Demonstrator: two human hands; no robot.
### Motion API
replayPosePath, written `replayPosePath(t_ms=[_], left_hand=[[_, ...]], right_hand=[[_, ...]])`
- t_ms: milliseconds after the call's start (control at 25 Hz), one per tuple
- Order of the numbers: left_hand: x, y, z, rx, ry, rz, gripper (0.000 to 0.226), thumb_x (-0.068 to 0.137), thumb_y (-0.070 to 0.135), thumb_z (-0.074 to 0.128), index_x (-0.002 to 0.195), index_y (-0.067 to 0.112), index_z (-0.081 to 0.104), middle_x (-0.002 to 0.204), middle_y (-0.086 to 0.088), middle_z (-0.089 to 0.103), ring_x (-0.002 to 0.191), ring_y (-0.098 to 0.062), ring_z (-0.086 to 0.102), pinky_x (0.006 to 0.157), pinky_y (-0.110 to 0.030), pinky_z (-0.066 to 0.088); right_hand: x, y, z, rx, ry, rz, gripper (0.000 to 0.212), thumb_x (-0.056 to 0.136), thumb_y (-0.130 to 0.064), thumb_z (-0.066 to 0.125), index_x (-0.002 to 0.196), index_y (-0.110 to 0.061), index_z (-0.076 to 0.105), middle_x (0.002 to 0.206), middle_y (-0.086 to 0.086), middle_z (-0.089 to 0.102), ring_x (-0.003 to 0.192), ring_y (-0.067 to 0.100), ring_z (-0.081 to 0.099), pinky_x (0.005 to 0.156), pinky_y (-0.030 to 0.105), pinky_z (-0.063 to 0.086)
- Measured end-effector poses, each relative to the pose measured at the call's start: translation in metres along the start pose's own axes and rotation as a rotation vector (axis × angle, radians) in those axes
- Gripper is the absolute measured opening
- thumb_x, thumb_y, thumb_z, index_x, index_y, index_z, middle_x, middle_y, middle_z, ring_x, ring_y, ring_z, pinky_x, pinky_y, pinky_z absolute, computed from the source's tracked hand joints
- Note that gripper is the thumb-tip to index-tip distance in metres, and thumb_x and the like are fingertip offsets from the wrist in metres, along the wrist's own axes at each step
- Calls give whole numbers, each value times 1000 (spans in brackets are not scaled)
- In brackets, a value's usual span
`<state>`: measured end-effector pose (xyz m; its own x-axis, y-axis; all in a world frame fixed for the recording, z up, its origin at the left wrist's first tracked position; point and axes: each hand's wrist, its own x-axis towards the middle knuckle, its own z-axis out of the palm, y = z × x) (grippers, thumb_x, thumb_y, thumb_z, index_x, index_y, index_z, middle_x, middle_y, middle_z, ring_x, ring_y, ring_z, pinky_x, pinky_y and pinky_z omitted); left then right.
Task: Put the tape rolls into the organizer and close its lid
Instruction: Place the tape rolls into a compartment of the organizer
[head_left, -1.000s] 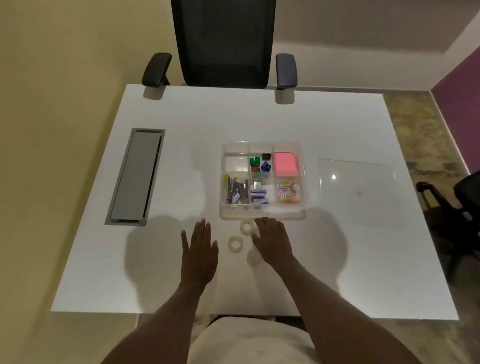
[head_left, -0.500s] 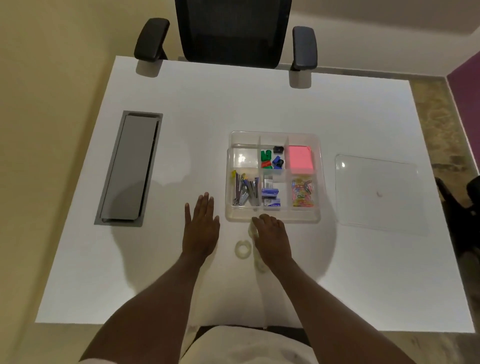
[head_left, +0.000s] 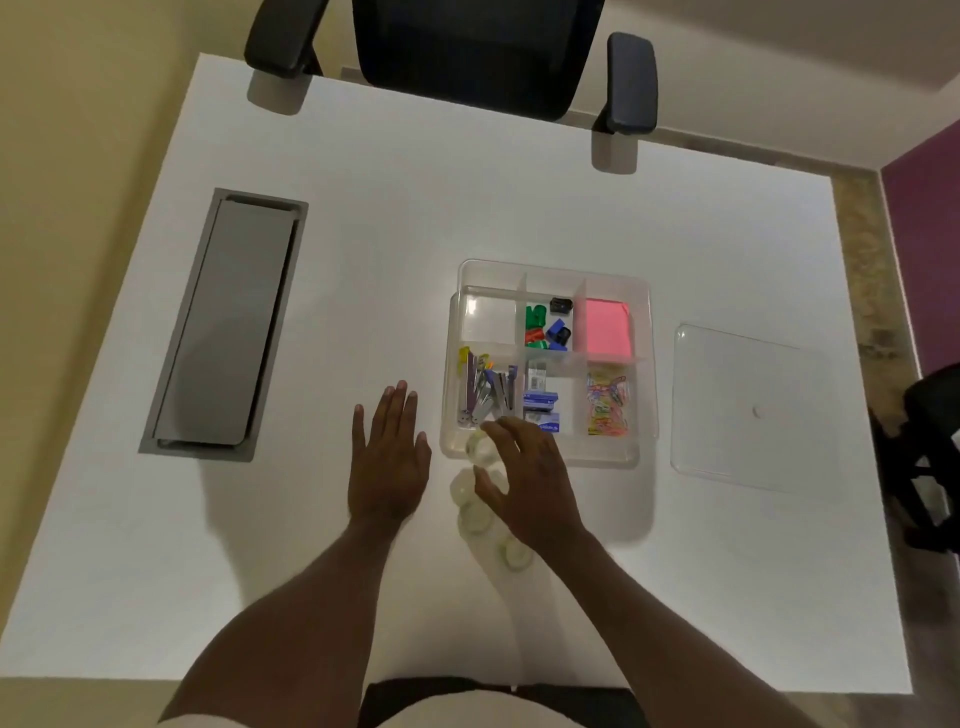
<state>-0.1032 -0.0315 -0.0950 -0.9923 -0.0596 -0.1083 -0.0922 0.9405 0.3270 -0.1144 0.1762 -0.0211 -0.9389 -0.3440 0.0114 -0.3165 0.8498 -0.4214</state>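
There were four tape rolls (head_left: 474, 517); one organizer (head_left: 645, 364) with six compartments; one lid (head_left: 737, 405); one desk (head_left: 415, 218); two hands (head_left: 387, 462).

Left hand (head_left: 388, 464) flat; right hand (head_left: 525, 480) curled.

The clear organizer (head_left: 644, 312) holds a pink notepad (head_left: 608, 327), green, blue and red sharpeners (head_left: 545, 327) and multicoloured paper clips (head_left: 607, 408) on a white table (head_left: 467, 208).

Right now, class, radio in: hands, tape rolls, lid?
Left hand flat on table, empty. Right hand over tape rolls, grip unclear. Organizer open; lid lying right.
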Motion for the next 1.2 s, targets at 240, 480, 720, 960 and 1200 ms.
replayPosePath(t_ms=[240, 480, 720, 960, 1200], left_hand=[[1, -6, 7, -37, 25, -9, 61, 110, 37, 39, 167, 19, 28, 178, -1, 22, 167, -16, 14, 138, -52, 8], [2, -10, 16, -20, 18, -32, 63, 109, 42, 37, 168, 24, 25, 179, 3, 19, 168, -13, 10, 138, -49, 3], [3, -10, 18, -48, 26, -30, 64, 108, 44, 33, 168, 25, 25, 179, 3, 19, 167, -15, 13, 136, -54, 13], [3, -8, 15, -54, 1, -43, 63, 109, 47, 25, 168, 25, 26, 179, 3, 21, 167, -16, 16, 135, -57, 19], [3, -9, 18, -33, -4, -39, 64, 108, 50, 22, 168, 27, 24, 179, 3, 21, 167, -17, 16, 136, -56, 16]], right_hand=[[101, 1, -44, 177, 130, 133, 55, 88, -26, 73, 138, -20, 49, 139, 5, 49, 129, 19, 49, 107, 28, 45], [189, 10, -59, 95, -107, 202, 55, 90, -17, 70, 139, -11, 48, 132, 11, 51, 120, 27, 55, 95, 39, 51], [226, 11, -37, -189, -347, 227, 43, 93, -18, 68, 131, -8, 52, 125, 15, 56, 115, 34, 59, 91, 43, 53], [230, 12, -24, -195, -302, 212, 35, 91, -6, 64, 125, -7, 53, 119, 13, 57, 109, 32, 60, 81, 42, 54], [213, 15, -19, -72, -203, 220, 34, 87, -2, 66, 119, -7, 56, 115, 12, 56, 101, 30, 60, 74, 35, 48]])
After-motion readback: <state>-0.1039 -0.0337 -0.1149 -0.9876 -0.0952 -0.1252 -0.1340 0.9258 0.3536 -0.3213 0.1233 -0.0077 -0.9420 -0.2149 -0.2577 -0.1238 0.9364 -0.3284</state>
